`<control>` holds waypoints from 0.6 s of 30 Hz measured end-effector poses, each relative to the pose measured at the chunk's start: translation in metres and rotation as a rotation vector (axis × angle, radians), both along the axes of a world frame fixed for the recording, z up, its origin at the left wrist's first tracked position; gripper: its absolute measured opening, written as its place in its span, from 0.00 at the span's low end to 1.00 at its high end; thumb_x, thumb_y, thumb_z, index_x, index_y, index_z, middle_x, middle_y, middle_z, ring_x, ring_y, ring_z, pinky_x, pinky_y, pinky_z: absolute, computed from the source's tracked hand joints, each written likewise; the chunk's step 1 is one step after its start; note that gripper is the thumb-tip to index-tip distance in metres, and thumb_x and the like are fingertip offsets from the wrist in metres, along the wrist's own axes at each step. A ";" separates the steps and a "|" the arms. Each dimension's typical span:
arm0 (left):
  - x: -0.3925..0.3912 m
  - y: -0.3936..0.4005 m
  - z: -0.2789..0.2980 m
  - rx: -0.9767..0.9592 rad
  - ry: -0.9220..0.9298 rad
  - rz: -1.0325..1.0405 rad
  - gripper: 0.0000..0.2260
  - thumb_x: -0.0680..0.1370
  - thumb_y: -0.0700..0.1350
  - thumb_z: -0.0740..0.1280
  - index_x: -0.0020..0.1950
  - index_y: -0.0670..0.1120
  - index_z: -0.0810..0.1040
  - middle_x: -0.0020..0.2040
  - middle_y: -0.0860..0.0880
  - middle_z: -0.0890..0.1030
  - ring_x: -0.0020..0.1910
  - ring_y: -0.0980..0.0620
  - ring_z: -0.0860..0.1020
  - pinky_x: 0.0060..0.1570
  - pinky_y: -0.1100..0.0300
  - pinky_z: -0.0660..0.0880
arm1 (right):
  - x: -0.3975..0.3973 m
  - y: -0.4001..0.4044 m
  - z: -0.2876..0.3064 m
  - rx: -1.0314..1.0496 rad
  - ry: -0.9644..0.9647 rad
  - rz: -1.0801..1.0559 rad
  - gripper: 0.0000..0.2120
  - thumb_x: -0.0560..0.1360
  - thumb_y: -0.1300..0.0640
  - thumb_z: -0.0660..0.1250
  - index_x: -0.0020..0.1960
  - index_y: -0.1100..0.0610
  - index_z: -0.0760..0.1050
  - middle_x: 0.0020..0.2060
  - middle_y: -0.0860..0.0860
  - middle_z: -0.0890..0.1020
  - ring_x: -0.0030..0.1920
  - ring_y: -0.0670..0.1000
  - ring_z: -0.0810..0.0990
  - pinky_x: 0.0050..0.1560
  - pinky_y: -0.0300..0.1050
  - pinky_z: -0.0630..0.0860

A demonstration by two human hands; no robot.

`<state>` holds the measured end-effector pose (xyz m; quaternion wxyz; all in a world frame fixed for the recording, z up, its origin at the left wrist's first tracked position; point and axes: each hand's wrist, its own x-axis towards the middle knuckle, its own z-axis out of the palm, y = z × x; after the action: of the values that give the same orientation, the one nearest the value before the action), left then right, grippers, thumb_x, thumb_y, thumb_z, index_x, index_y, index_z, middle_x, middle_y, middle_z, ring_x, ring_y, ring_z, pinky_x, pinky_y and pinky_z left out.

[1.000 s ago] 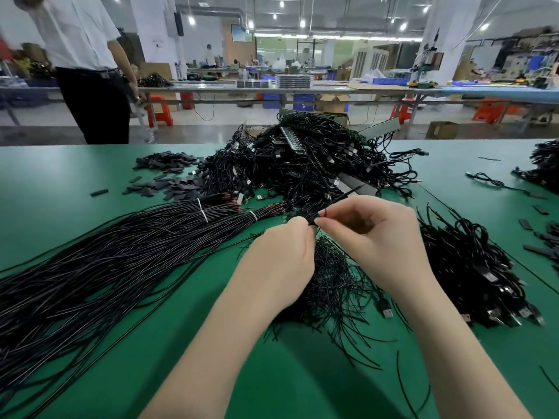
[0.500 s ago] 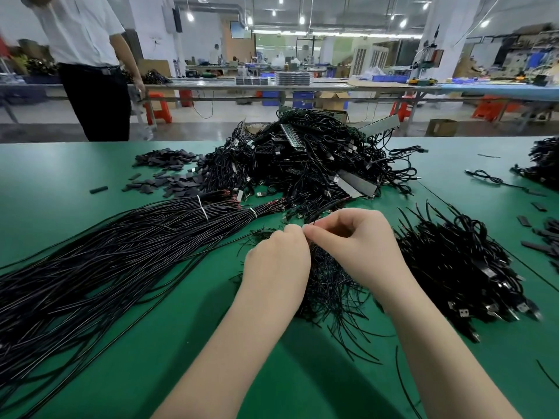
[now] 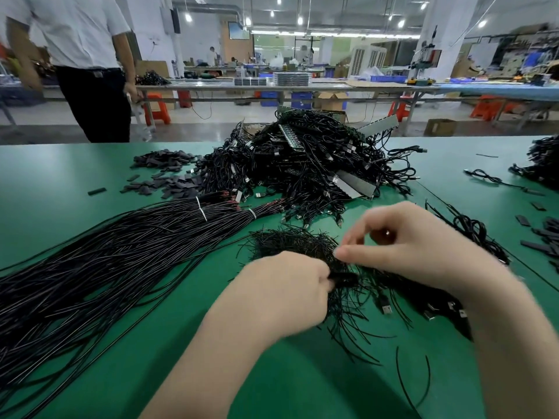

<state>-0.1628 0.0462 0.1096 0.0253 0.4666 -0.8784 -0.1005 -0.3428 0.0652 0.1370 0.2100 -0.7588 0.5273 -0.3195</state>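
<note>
Head view: left hand (image 3: 287, 294) pinches wire tuft (image 3: 298, 243); right hand (image 3: 417, 249) blurred.

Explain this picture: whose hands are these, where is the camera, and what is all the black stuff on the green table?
No machine here: a person works with bare hands, filmed by a camera worn on their head, looking down. On the green table lie a bundle of long black cables, a heap of USB cables, flat black pieces and, under the hands, a pile of short wires. The left hand pinches a small black piece at that pile; the right hand hovers over it, too blurred to tell whether it holds anything.
</note>
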 end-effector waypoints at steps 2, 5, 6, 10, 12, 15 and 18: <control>0.006 0.012 0.011 0.223 0.052 -0.175 0.16 0.82 0.54 0.57 0.36 0.49 0.67 0.32 0.54 0.71 0.30 0.56 0.70 0.28 0.65 0.64 | -0.021 0.006 0.006 0.290 -0.101 0.239 0.09 0.70 0.46 0.75 0.39 0.51 0.82 0.32 0.47 0.80 0.32 0.42 0.74 0.36 0.32 0.70; 0.011 0.021 0.026 0.638 0.341 -0.519 0.12 0.82 0.48 0.61 0.39 0.48 0.73 0.31 0.56 0.71 0.29 0.61 0.69 0.31 0.71 0.66 | -0.030 0.004 -0.002 0.432 -0.404 0.556 0.07 0.70 0.49 0.76 0.39 0.51 0.82 0.35 0.51 0.80 0.35 0.49 0.75 0.38 0.38 0.72; 0.011 0.018 0.027 0.740 0.527 -0.542 0.10 0.81 0.47 0.61 0.40 0.48 0.75 0.33 0.54 0.72 0.31 0.61 0.69 0.34 0.71 0.66 | -0.024 0.001 -0.006 0.421 -0.556 0.572 0.08 0.68 0.49 0.77 0.38 0.53 0.81 0.35 0.52 0.79 0.34 0.49 0.75 0.37 0.38 0.72; 0.010 -0.012 0.011 1.035 1.254 -0.195 0.11 0.79 0.48 0.61 0.37 0.47 0.71 0.28 0.52 0.66 0.28 0.54 0.62 0.34 0.60 0.62 | 0.008 -0.018 -0.024 0.129 -0.807 0.140 0.10 0.65 0.50 0.79 0.35 0.54 0.80 0.29 0.51 0.77 0.31 0.47 0.70 0.34 0.41 0.64; 0.008 -0.027 0.000 1.118 1.417 0.001 0.12 0.79 0.50 0.59 0.38 0.48 0.69 0.28 0.54 0.63 0.28 0.55 0.60 0.35 0.60 0.60 | 0.026 -0.025 -0.031 -0.182 -0.475 -0.130 0.06 0.71 0.57 0.75 0.36 0.54 0.80 0.29 0.48 0.78 0.30 0.41 0.71 0.34 0.35 0.66; 0.004 -0.039 -0.014 1.025 1.469 0.170 0.14 0.83 0.50 0.55 0.38 0.48 0.69 0.28 0.55 0.64 0.27 0.56 0.61 0.35 0.60 0.59 | 0.042 -0.027 -0.039 -0.447 -0.139 -0.283 0.05 0.73 0.62 0.72 0.39 0.57 0.80 0.33 0.43 0.78 0.36 0.41 0.75 0.38 0.30 0.67; 0.001 -0.041 -0.023 0.743 1.347 0.183 0.14 0.84 0.48 0.56 0.40 0.48 0.70 0.28 0.55 0.66 0.27 0.56 0.62 0.34 0.58 0.60 | 0.042 -0.025 -0.037 -0.483 -0.021 -0.256 0.04 0.74 0.64 0.70 0.40 0.60 0.79 0.34 0.44 0.78 0.39 0.42 0.73 0.40 0.32 0.68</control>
<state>-0.1618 0.0052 0.0870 0.4041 0.3532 -0.5403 -0.6481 -0.3004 0.0399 0.1001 -0.0138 -0.7106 0.5252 -0.4679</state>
